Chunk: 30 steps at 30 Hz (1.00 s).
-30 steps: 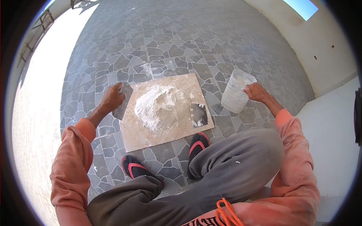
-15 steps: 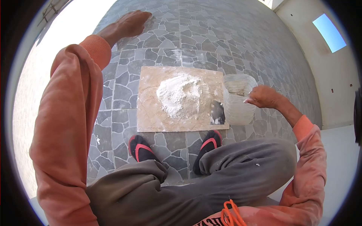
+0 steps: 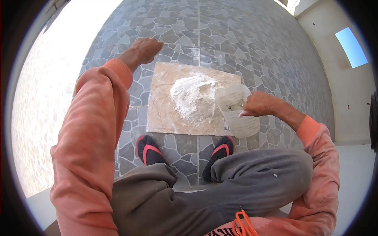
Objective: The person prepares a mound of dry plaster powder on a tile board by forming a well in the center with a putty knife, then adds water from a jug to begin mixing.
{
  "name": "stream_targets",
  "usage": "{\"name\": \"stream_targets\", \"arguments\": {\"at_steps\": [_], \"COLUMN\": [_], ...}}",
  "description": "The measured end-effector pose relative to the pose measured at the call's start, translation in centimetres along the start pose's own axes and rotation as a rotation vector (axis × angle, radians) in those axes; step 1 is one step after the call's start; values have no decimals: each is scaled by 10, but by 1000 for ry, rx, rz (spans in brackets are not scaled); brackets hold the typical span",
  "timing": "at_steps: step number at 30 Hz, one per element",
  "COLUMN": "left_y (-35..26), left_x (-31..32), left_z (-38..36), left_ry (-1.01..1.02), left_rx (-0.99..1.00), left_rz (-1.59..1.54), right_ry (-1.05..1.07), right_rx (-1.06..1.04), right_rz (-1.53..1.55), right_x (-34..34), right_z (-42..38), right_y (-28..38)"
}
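Observation:
My right hand (image 3: pixel 260 104) grips the rim of a cloudy, translucent plastic container (image 3: pixel 245 125). The container is tilted over the right edge of a beige tile-like board (image 3: pixel 165 124), its opening toward the board. On the board lies a heap of white powder (image 3: pixel 193 96) with a hollow near its upper right; the container's edge overlaps the heap's right side in view. My left hand (image 3: pixel 145 50) hangs just beyond the board's far left corner, apart from it. Its fingers are curled, and whatever may be inside them is hidden.
Grey stone-patterned floor tiles (image 3: pixel 173 27) surround the board. My feet, in black and red footwear (image 3: pixel 151 151), stand close to its near edge. Bright sunlit ground (image 3: pixel 43 98) lies at left; a pale wall (image 3: pixel 354 106) rises at right. White dust marks the floor beyond the board.
My right hand has moved the container left, from beside the board to over its right edge, covering most of the dark patch there. My left hand has come nearer the board. The view has shifted slightly.

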State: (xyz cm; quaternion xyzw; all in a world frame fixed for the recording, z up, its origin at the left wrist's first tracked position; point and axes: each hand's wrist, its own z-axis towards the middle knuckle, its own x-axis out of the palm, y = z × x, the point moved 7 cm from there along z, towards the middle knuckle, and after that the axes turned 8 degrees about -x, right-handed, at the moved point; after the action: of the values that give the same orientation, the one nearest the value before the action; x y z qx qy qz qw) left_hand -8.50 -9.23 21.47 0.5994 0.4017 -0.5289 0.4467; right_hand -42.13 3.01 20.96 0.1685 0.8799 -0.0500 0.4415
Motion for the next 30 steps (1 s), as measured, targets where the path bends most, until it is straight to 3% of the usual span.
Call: {"name": "stream_targets", "arguments": {"at_steps": [5, 30], "left_y": [-5, -24], "left_x": [11, 14], "left_z": [-5, 1], "left_ry": [89, 74], "left_rx": [31, 82], "left_rz": [88, 126], "right_ry": [-29, 64], "right_rx": [-69, -59], "right_rz": [9, -11], "right_x": [-1, -12], "right_z": [12, 37], "right_y": [-2, -9]}}
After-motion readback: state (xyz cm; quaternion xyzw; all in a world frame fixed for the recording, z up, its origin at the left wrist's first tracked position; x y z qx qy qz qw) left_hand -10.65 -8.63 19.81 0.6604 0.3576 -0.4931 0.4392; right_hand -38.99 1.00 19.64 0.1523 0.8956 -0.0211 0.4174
